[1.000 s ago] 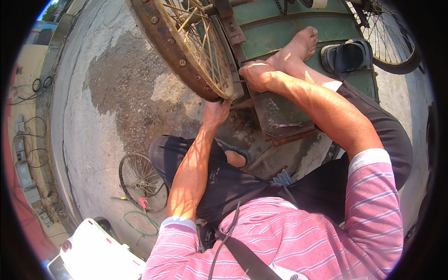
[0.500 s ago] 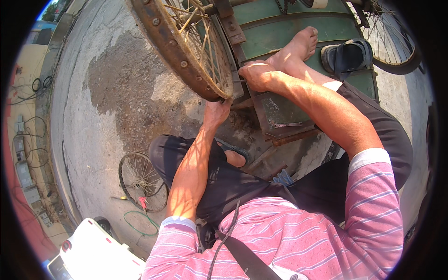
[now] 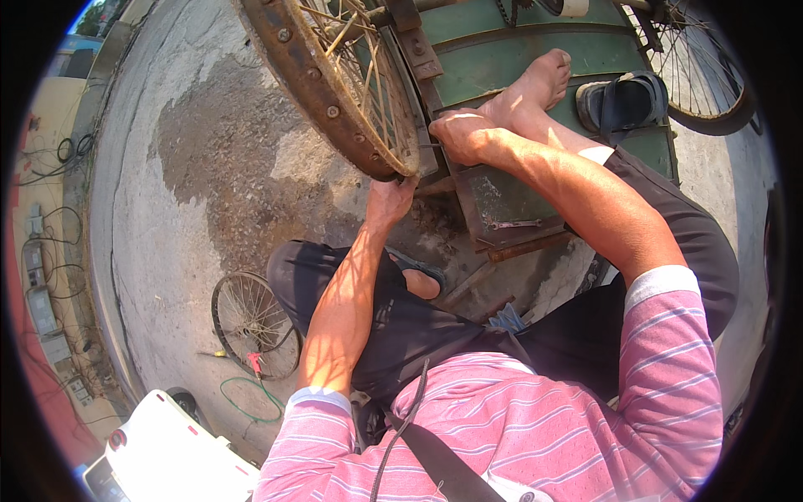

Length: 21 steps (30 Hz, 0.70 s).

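Observation:
My left hand (image 3: pixel 390 199) is closed on the lower edge of a rusty, bolted wheel rim (image 3: pixel 335 113) with pale spokes, tilted at the upper middle. My right hand (image 3: pixel 464 134) is closed beside the wheel's right side, over a green ribbed metal platform (image 3: pixel 527 201); what its fingers grip is hidden. My bare right foot (image 3: pixel 539 84) rests on the platform just beyond that hand. A dark sandal (image 3: pixel 619 105) lies to its right, and a small spanner (image 3: pixel 514 224) lies on the platform below my forearm.
A spoked wheel (image 3: pixel 255 322) lies on the cracked concrete at lower left, with a green hose (image 3: pixel 251 406) and a white plastic object (image 3: pixel 176 452) below. Cables and grey boxes (image 3: pixel 46 309) line the far left. Another spoked wheel (image 3: pixel 694 67) stands at upper right, and a rusty bar (image 3: pixel 531 247) edges the platform.
The rim and my left hand have shifted very slightly to the right since half a second ago. My right hand stays in about the same place.

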Motion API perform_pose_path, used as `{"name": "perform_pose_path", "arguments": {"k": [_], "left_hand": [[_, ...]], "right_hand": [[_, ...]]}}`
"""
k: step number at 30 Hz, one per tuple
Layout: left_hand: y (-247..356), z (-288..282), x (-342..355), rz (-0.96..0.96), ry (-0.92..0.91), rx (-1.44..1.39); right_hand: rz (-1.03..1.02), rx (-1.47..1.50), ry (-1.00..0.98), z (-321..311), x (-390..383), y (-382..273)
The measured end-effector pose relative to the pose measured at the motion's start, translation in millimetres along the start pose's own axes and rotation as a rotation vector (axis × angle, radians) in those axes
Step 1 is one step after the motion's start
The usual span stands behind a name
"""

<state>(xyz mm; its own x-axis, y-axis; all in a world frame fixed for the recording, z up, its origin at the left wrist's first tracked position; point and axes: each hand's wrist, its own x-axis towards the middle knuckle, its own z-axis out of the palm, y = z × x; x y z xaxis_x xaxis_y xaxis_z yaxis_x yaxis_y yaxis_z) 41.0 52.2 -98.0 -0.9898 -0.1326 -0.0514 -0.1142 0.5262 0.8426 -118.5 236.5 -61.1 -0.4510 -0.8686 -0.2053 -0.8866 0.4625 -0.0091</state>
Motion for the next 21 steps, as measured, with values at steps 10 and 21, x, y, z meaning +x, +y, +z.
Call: {"name": "perform_pose_path", "arguments": {"k": [10,21], "left_hand": [[-0.3,0.7,0.6,0.032,0.010,-0.032],[-13.8,5.8,3.8,0.078,0.022,-0.051]], "right_hand": [[-0.164,-0.312,-0.018,2.3,-2.0,-0.8],[-0.174,-0.398,0.028,17.2,3.3,1.7]]}}
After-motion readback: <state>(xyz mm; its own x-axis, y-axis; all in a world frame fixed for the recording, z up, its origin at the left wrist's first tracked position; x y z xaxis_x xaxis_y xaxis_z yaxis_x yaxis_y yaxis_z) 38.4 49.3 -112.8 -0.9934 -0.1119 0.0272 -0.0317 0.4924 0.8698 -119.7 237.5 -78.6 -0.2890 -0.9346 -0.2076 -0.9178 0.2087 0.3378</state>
